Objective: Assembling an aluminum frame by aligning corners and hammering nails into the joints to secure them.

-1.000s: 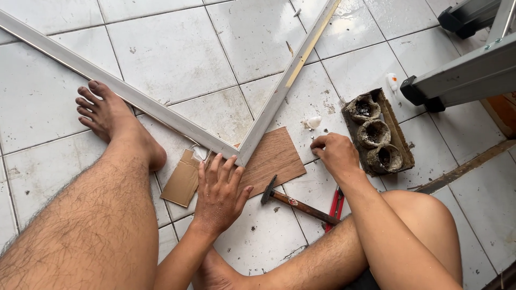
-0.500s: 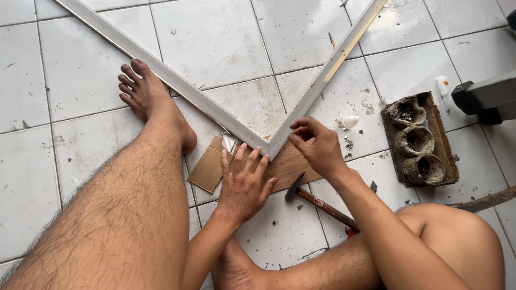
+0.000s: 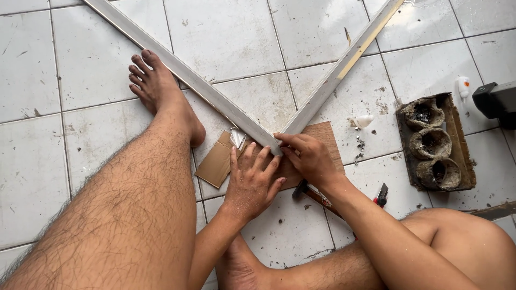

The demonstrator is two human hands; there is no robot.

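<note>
A small white glue bottle (image 3: pixel 463 86) with an orange tip lay on the white tiled floor (image 3: pixel 236 48) at the far right, just beside a dark machine part (image 3: pixel 497 101) at the picture's edge; its label was too small to tell. Below it sat a worn brown tray (image 3: pixel 461 140) with three round grimy cups. Two long pale strips met in a V: the left strip (image 3: pixel 183 73) ran down from the upper left past a bare foot (image 3: pixel 161 94), the right strip (image 3: pixel 344 59) came down from the upper right. Their corner rested on a brown board (image 3: pixel 329 135), next to a folded piece of cardboard (image 3: pixel 215 162). The left hand (image 3: pixel 252 182) lay flat with fingers spread, pressing just below the corner. The right hand (image 3: pixel 309 158) was closed in a pinch at the tip of the joint, touching both strips. A hammer (image 3: pixel 309 193) lay on the floor just under the right wrist, a small knife (image 3: pixel 381 194) nearby
</note>
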